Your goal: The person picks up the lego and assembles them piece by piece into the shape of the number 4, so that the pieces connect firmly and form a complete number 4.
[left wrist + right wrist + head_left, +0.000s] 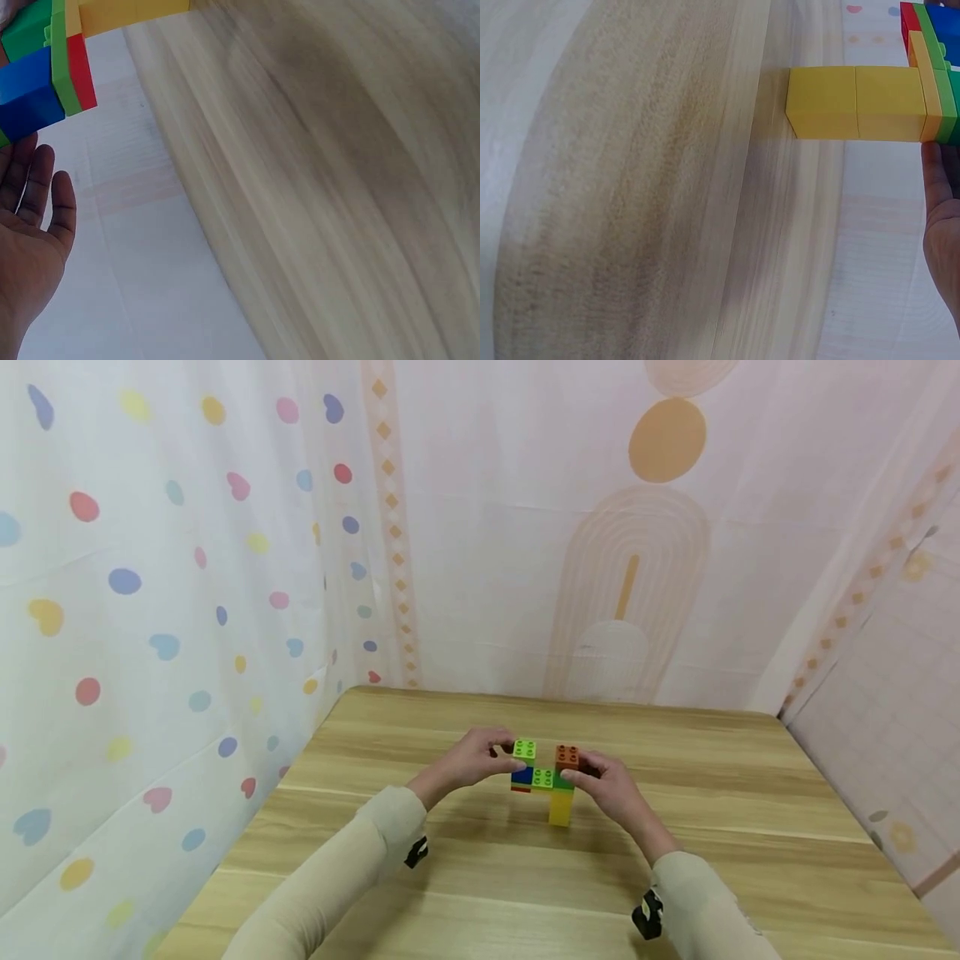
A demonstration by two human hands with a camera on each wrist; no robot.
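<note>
A small structure of toy building bricks stands on the table, its column of two yellow bricks point(855, 103) at the bottom. Across the column lies a lime plate point(543, 778), with a red piece point(81, 71) under its left end. On that end sit a blue brick point(522, 775) and a lime brick point(525, 748). Above the yellow column are a green brick point(562, 782) and a reddish-brown brick point(567, 755). My left hand point(480, 758) pinches the left stack by the blue and lime bricks. My right hand point(609, 787) pinches the right stack, thumb at the brown brick.
The wood-grain table point(480, 893) ends at a patterned curtain point(480, 568) behind, with a dotted curtain point(165, 610) along the left. Black straps point(648, 917) hang at both wrists.
</note>
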